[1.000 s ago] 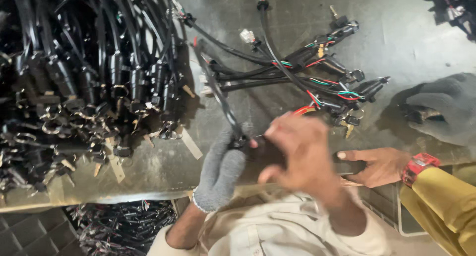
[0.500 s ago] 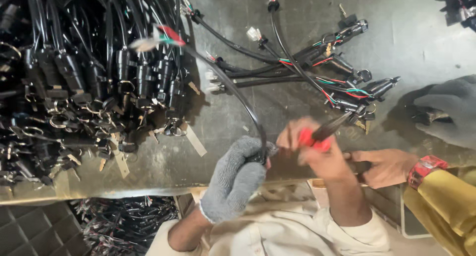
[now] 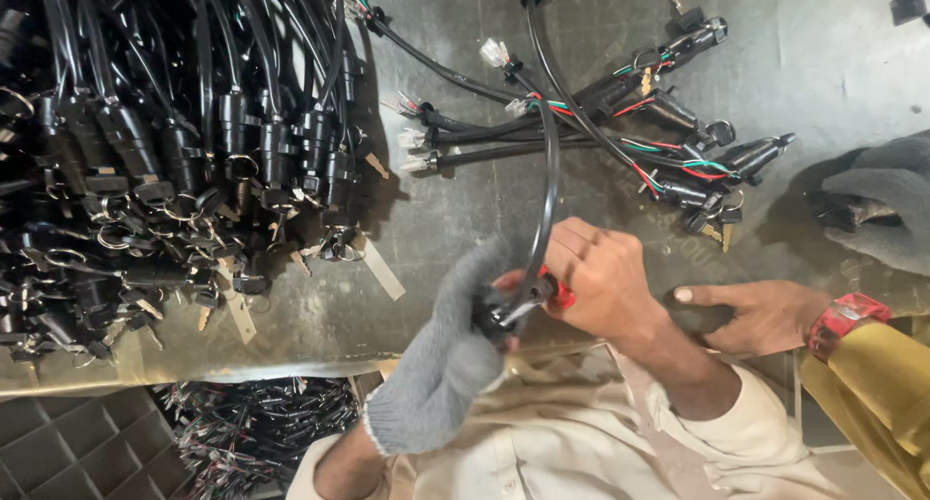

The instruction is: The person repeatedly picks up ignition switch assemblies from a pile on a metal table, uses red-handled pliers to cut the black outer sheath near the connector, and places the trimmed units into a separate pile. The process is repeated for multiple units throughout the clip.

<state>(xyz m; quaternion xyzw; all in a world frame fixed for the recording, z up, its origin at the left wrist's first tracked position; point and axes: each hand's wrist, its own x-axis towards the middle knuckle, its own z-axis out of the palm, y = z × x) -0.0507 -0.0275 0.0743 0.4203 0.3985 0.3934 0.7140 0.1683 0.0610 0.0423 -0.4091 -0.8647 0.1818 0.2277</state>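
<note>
A black cable (image 3: 550, 185) was held at its lower end, just above the near edge of the grey metal worktop (image 3: 455, 209), and from there it was seen arching up and away toward the far side. The left hand (image 3: 455, 350), covered by a grey knitted glove, was curled shut around the black plug end (image 3: 496, 316) of that cable. The right hand (image 3: 596, 279), bare, was closed on a red-handled tool (image 3: 554, 292), which was pressed against the same plug end; the two hands were touching each other there. What exactly the tool's tip was doing could not be told, since it was hidden between the fingers.

To the left, a large heap of black cables with keys and rings (image 3: 165, 161) was piled on the worktop, with small paper tags lying at its edge. Farther back and to the right, a smaller bundle of cables with red, green and white wires (image 3: 620, 127) was spread out, well apart from the hands. Just beside the right hand, another person's bare hand (image 3: 751, 311) was laid flat on the worktop, with a red wristwatch (image 3: 841, 318) and a yellow sleeve (image 3: 877, 393) behind it. A grey gloved hand (image 3: 886, 214) was seen at the right edge. Below the worktop, more wired parts were lying in a crate (image 3: 252, 427).
</note>
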